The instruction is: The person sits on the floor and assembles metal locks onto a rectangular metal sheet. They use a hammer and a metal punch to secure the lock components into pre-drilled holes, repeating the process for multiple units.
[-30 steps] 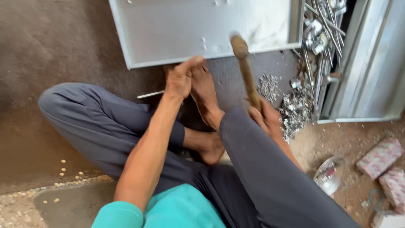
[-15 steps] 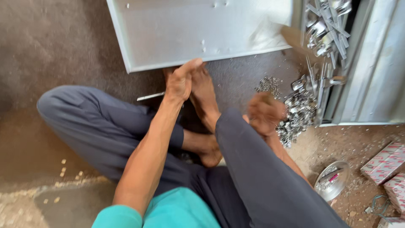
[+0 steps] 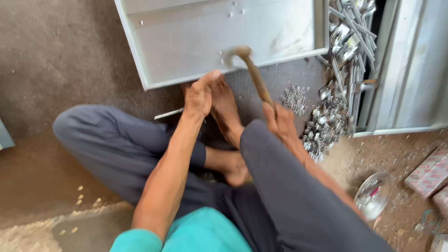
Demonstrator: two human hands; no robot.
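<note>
One hammer (image 3: pixel 249 70), wooden-handled, stands tilted with its blurred head at the lower edge of the grey sheet-metal panel (image 3: pixel 196 42). Right hand (image 3: pixel 280 122) is clenched around the handle's lower end. Left hand (image 3: pixel 199 95) presses, fingers curled, beside a bare foot (image 3: pixel 226 109) at the panel's edge. Small metal fittings (image 3: pixel 326 126) lie heaped to the right on the floor.

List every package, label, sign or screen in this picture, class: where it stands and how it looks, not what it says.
Cartons: on the dirt floor at the right edge, flat oblong boxes, pink and white with a small print pattern.
Another box: bottom right corner, pale, mostly cut off.
No signs or screens show.
</note>
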